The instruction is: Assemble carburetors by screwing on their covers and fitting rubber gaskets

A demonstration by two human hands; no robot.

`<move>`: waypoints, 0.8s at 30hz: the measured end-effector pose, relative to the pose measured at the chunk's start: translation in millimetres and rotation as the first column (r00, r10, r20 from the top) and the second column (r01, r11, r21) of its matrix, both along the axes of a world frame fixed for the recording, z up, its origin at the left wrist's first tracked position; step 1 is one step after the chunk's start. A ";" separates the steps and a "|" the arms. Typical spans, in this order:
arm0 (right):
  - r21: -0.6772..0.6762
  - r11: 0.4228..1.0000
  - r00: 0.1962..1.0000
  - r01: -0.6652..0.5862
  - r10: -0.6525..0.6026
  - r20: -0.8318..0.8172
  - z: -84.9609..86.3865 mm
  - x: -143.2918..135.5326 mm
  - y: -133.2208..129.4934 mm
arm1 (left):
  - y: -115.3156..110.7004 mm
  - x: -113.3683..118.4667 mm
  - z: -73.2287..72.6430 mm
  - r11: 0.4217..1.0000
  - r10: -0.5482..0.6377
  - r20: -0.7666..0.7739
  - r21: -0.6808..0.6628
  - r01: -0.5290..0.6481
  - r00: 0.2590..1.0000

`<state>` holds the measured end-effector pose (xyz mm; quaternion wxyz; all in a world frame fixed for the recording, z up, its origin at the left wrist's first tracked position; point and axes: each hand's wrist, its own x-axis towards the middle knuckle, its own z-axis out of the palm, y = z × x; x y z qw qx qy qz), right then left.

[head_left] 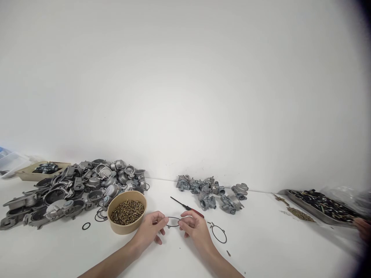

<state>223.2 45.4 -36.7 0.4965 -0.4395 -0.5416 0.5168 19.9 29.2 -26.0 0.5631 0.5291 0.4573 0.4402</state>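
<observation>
A thin black rubber gasket ring [173,226] is stretched between my two hands, just above the white table. My left hand [151,228] pinches its left side between thumb and fingers. On the other side, my right hand [193,227] pinches the ring's right edge. Beyond the right hand lies a screwdriver [197,212] with a red and black handle, its shaft pointing up and left. A second black gasket [219,234] rests flat to the right of that hand. Close by my left hand stands a tan bowl [122,230] full of brass-coloured screws [128,211].
Many grey metal bowl-shaped castings [94,183] are heaped at left, with loose black rings [86,226] around them. Several carburetor bodies [207,199] sit near the wall. A metal tray [324,217] of dark parts is at right, beside another person's hand [362,227]. A loose screw [228,253] lies in front.
</observation>
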 end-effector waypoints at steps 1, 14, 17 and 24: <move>0.005 1.000 1.000 0.000 0.000 -0.002 -0.2 0.0 0.0 | 0.0 -0.2 -0.5 1.000 0.008 -0.005 0.003 -0.008 1.000; 0.008 1.000 1.000 0.008 -0.008 0.002 -1.6 -0.2 1.1 | -0.2 -0.5 -1.8 1.000 -0.009 -0.021 0.015 0.010 1.000; 0.002 1.000 1.000 0.005 -0.005 0.002 0.0 -0.5 0.1 | 0.0 -0.6 -2.6 1.000 -0.017 -0.024 0.012 0.017 1.000; -0.002 1.000 1.000 -0.021 0.021 -0.002 1.0 -0.8 -0.7 | 0.4 -0.1 -2.7 1.000 0.010 -0.017 -0.020 -0.011 1.000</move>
